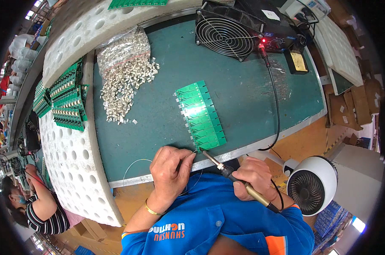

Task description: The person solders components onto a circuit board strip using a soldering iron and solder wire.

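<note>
A green circuit board panel [199, 114] lies on the teal mat, with small pins along its left edge. At its near left corner, my left hand [171, 168] pinches a thin solder wire [135, 161] that loops off to the left. My right hand [254, 176] grips a soldering iron [226, 171], its tip meeting the wire's end at that corner. Whether the tip touches the board or only the wire is too small to tell. Left of the panel, a heap of small white connectors [120, 93] spills from a clear plastic bag [126, 46].
At the back right stand a black fan [224, 34] and a soldering station [275, 38] with a lit red light; its cable [277, 102] runs down the right. White perforated foam [71, 148] holds stacked boards [68, 102] at left. A white fan [313, 185] stands at right. Another person sits far left.
</note>
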`<move>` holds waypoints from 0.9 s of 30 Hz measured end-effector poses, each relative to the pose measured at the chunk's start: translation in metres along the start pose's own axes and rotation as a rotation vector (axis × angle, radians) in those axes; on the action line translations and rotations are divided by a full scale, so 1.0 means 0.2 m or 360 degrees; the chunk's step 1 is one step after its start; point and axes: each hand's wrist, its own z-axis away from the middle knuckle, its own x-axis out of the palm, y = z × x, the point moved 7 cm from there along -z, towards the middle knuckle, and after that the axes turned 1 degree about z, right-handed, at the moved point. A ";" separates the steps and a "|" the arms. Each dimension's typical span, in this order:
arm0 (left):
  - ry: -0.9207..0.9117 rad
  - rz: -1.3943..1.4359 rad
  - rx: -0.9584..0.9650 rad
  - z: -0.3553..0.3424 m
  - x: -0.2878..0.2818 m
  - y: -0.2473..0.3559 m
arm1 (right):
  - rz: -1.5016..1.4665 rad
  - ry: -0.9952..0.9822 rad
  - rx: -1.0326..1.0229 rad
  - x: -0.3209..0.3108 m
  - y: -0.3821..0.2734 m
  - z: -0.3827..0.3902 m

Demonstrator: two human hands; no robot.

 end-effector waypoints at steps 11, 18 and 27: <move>0.0018 0.0005 0.0012 0.00 -0.01 0.00 | -0.0002 0.0063 -0.0007 -0.05 0.02 0.01; 0.0035 0.0085 -0.0165 -0.02 -0.04 0.01 | 0.0082 0.0071 0.0027 -0.04 0.07 -0.04; 0.0025 0.0667 -0.0729 0.00 -0.05 -0.14 | 0.0088 0.0004 0.0094 0.01 0.13 -0.21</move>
